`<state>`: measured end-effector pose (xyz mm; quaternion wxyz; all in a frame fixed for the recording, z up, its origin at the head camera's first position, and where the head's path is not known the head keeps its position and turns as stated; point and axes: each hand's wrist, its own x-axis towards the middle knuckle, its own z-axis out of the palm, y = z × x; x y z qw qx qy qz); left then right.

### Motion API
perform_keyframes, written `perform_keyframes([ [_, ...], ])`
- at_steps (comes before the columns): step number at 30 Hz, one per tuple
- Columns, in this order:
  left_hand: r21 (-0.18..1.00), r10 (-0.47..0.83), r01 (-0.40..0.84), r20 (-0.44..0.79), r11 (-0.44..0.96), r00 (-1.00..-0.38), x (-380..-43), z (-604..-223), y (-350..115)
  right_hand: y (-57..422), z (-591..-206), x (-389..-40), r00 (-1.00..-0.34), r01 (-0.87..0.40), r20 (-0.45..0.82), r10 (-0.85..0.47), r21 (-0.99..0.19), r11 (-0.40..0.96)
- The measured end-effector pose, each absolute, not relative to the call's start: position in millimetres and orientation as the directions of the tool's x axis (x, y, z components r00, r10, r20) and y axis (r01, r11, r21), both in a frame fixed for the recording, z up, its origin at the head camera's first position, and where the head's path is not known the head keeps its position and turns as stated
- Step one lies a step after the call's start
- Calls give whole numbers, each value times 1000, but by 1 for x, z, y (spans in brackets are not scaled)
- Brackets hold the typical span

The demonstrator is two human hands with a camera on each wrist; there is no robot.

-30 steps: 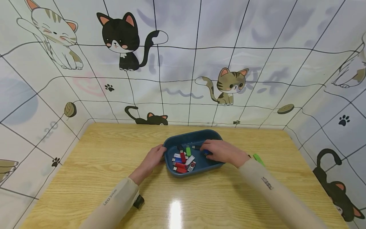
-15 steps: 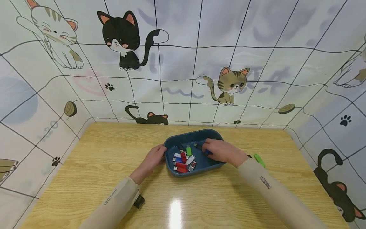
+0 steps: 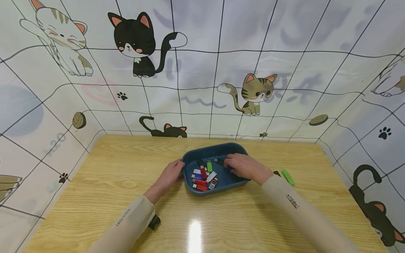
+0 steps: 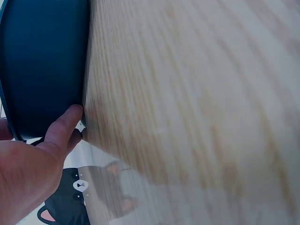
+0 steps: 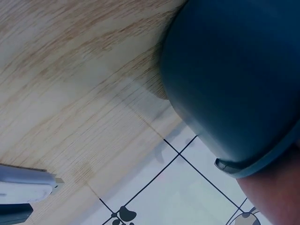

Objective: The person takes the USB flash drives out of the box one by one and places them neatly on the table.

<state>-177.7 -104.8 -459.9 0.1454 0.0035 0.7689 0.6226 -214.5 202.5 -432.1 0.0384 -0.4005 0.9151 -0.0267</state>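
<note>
Your left hand [image 3: 170,173] gripped the left end of the dark blue tray [image 3: 225,182]. Your right hand [image 3: 244,166] was inside it, fingers bent at a blue USB stick [image 3: 229,168]; I couldn't tell whether they pinched it. Other USB sticks [image 3: 203,172] lay bunched leftward.

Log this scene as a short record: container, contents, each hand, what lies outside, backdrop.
Container: dark blue tray on a wooden table
Contents: USB flash drives, mostly bunched toward the left end
Left hand: holds the tray's left end
Right hand: inside the right end, at a blue item; grip hidden
Outside: green stick, right of the tray
Backdrop: cat-print sheet
</note>
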Motion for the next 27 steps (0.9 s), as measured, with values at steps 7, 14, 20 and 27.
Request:
perform_keyframes([
  [7,952,158,-179,-223,249,-962,-177,-458,-103,200,-432,-216,-685,-722,-45,-727,-91,686],
  [14,948,140,-190,-231,257,-963,-176,-457,-102,199,-429,-214,-697,-708,-60,-714,-96,700],
  [20,945,135,-183,-225,270,-965,-177,-458,-101,199,-426,-211,-707,-697,-40,-706,-128,705],
  [27,947,135,-175,-218,270,-967,-177,-458,-103,204,-418,-204,-744,-647,-10,-668,-238,725],
])
